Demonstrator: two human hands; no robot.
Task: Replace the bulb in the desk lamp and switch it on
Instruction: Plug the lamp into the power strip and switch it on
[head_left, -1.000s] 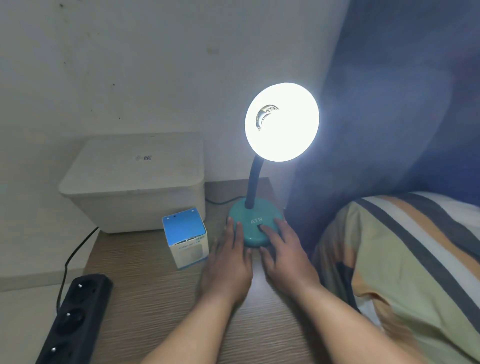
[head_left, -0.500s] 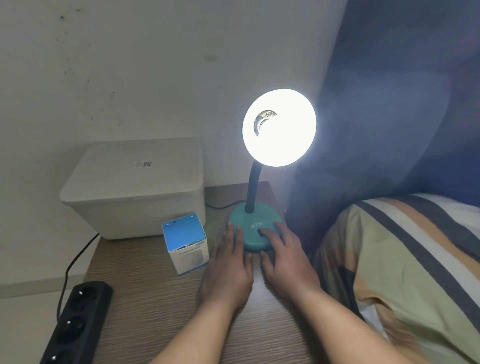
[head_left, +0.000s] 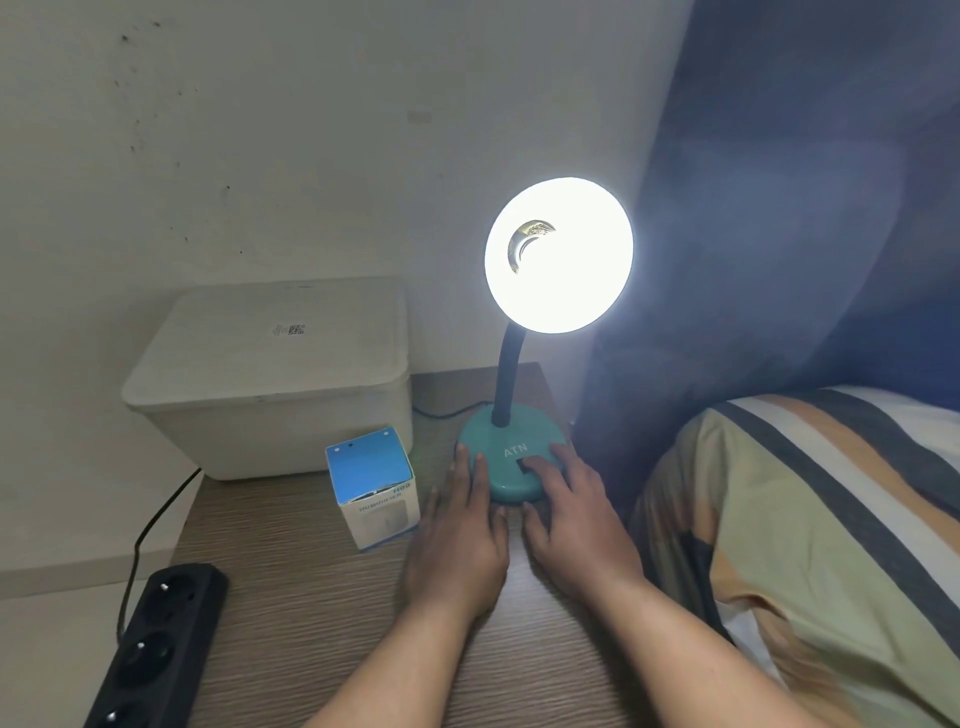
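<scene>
Teal lamp base (head_left: 511, 457), blue-topped box (head_left: 371, 460), striped bedding (head_left: 810, 519).

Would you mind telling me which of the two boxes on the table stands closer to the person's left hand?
The small blue-topped cardboard box, right beside the left hand. The big white lidded box sits further back against the wall.

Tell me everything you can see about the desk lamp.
The desk lamp is lit. Its round teal base, marked ATN, stands on the wooden table; a dark bendable neck rises to a round shade glaring white toward the camera. The left hand touches the base's left edge; the right hand has fingers on the base's dark switch.
</scene>
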